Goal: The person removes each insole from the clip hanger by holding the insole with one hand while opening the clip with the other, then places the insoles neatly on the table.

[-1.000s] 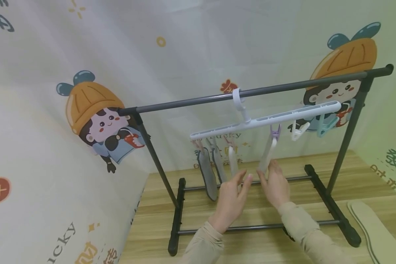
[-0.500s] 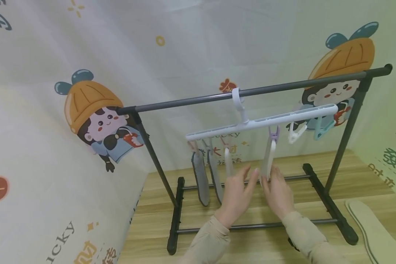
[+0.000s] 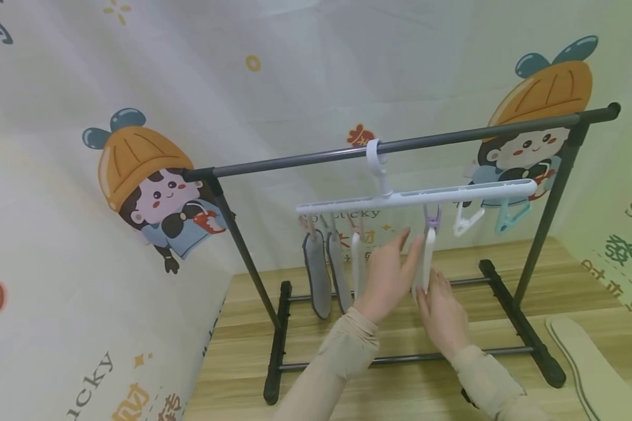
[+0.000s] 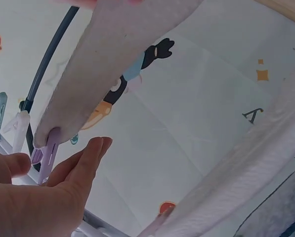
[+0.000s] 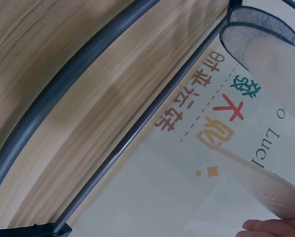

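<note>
A white insole [image 3: 428, 257] hangs from a purple clip [image 3: 432, 218] on the white clip hanger [image 3: 453, 193]. My right hand [image 3: 446, 318] pinches its lower end between thumb and fingers; in the right wrist view the insole [image 5: 266, 185] runs into the grip. My left hand [image 3: 387, 278] is raised just left of the clip. The left wrist view shows its fingers straight, with thumb and fingers on either side of the purple clip [image 4: 49, 155]; whether they touch it I cannot tell. Farther left hang another white insole [image 3: 356, 257] and two grey insoles [image 3: 318, 275].
The hanger hooks over the dark top bar [image 3: 295, 160] of a rack standing on a wooden table [image 3: 232, 362]. A white clip [image 3: 467, 222] and a teal clip [image 3: 512, 219] hang at the right. A loose pale insole [image 3: 595, 368] lies at the table's right.
My left hand has risen toward the purple clip. The hanger has swung more level, its right end lower. My right hand stays at the white insole's lower end.
</note>
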